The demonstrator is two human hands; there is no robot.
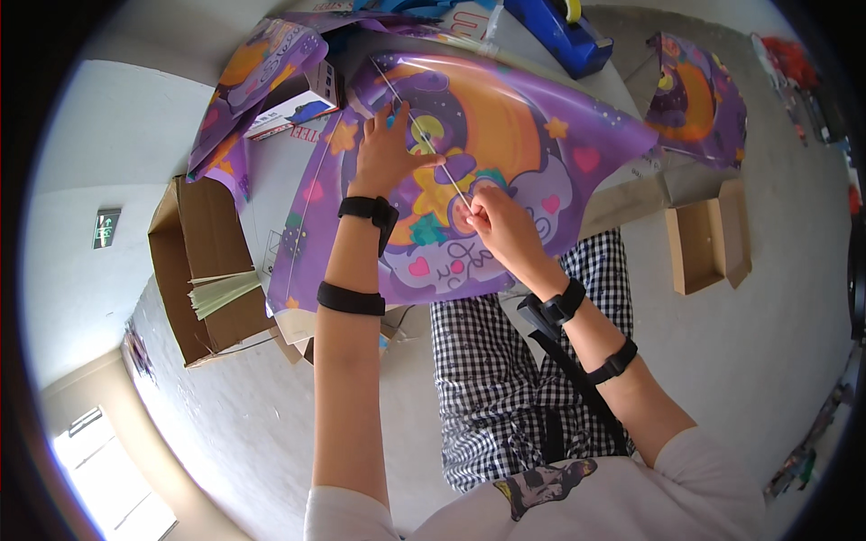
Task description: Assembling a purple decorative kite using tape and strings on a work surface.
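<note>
A large purple kite sheet (577,117), printed with an orange moon, stars and hearts, is spread in front of me and hangs over the near table edge. Across its middle runs a thin white rod (422,133), slanting from far left toward near right. My left hand (386,155) lies on the sheet left of the rod, fingers spread, its thumb tip by the rod. The fingers of my right hand (502,224) are pinched together at the rod's near end. A small blue spot shows near my left fingertips; I cannot make out what it is.
A blue tape dispenser (564,41) stands at the far side of the table. Another purple printed sheet (262,81) drapes over a small box (311,97) at left. Cardboard boxes (212,243) (699,239) flank the table, and a similar printed piece (695,104) is at far right.
</note>
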